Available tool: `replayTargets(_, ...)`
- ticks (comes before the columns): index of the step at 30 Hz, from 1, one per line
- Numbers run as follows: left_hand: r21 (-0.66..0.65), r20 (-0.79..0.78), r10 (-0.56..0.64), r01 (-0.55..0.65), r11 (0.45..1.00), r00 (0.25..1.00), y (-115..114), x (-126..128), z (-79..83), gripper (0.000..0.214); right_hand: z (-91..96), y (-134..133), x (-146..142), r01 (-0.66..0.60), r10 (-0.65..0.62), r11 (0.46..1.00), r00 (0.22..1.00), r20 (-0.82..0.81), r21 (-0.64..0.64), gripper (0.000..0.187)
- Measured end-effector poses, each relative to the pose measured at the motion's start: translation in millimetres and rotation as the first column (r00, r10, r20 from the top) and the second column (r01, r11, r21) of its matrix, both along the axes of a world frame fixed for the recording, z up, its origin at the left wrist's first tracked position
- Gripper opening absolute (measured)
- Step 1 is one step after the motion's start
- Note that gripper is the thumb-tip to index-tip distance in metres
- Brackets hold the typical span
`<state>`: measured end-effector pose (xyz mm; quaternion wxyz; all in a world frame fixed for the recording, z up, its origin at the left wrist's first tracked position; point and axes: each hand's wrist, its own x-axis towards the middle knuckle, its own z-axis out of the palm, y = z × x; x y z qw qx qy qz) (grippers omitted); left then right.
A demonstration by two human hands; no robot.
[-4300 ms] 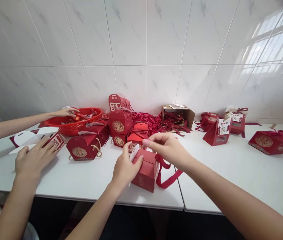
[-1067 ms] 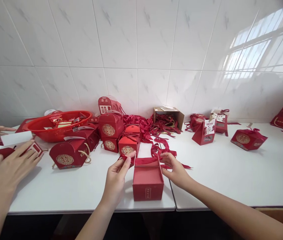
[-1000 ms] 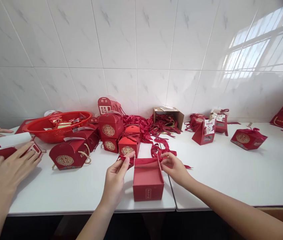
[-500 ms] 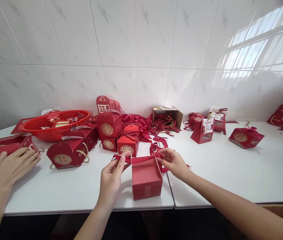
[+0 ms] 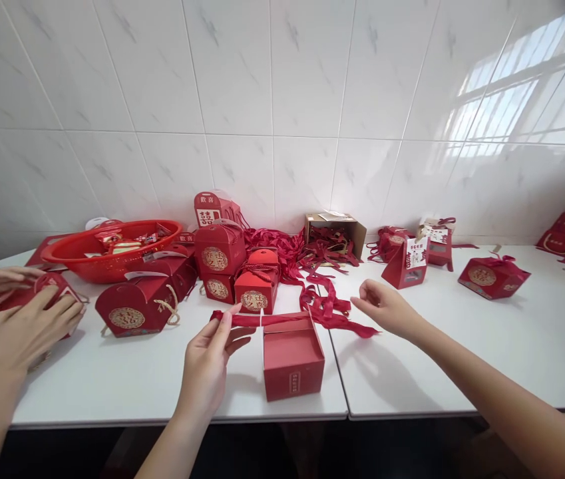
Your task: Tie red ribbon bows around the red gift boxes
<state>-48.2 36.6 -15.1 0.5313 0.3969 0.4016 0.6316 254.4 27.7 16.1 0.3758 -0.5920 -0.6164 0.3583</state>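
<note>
A red gift box (image 5: 293,362) stands before me, its flaps raised at the top. A dark red ribbon (image 5: 282,320) passes through the upper part of the box and sticks out on both sides. On the left side, my left hand (image 5: 207,362) pinches one end of it between thumb and fingers. My right hand (image 5: 386,309) hovers to the right of the box, fingers curled in, with nothing visible in them. Below it, the ribbon's other end lies loose near a heap of ribbons (image 5: 322,303).
At the left, another person's hands (image 5: 17,326) handle a red box. Behind them sits a red basin (image 5: 87,263) of wrapped sweets. Several finished boxes (image 5: 130,313) stand about, one (image 5: 492,276) at the right. A cardboard box (image 5: 357,239) of ribbons rests by the wall.
My right hand has let go of the ribbon and moved right, away from the box. My left hand has drawn its ribbon end slightly left. The other person's hands have shifted on their box.
</note>
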Motion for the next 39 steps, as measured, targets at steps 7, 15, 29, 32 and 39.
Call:
replayTargets(7, 0.020, -0.067, 0.017, -0.016, 1.000, 0.998, -2, -1, -0.1, 0.048, -33.3, -23, -41, -0.387, 0.382, 0.922, 0.896, 0.227, -0.025, 0.014)
replayTargets(15, 0.005, -0.005, 0.025, -0.025, 1.000, 1.000, -4, -4, 4.3, 0.048, -49.7, -18, -39, -0.278, 0.290, 0.957, 0.919, -0.266, 0.083, 0.034)
replayTargets(29, -0.327, 0.432, 0.093, 0.060, 0.943, 0.897, 1, -12, 10.1, 0.024, -27.1, -19, -47, 0.021, -0.165, 0.984, 0.489, -0.856, -0.178, 0.017)
replayTargets(32, -0.311, 0.438, 0.110, 0.036, 0.950, 0.892, 3, -14, 14.1, 0.024, -26.4, -20, -47, 0.057, -0.189, 0.981, 0.503, -0.843, -0.186, 0.017)
replayTargets(39, -0.023, 0.357, 0.093, -0.091, 0.996, 0.929, 13, -15, 44.3, 0.016, 3.2, -10, -43, 0.242, -0.118, 0.970, 0.580, -0.806, 0.032, 0.027)
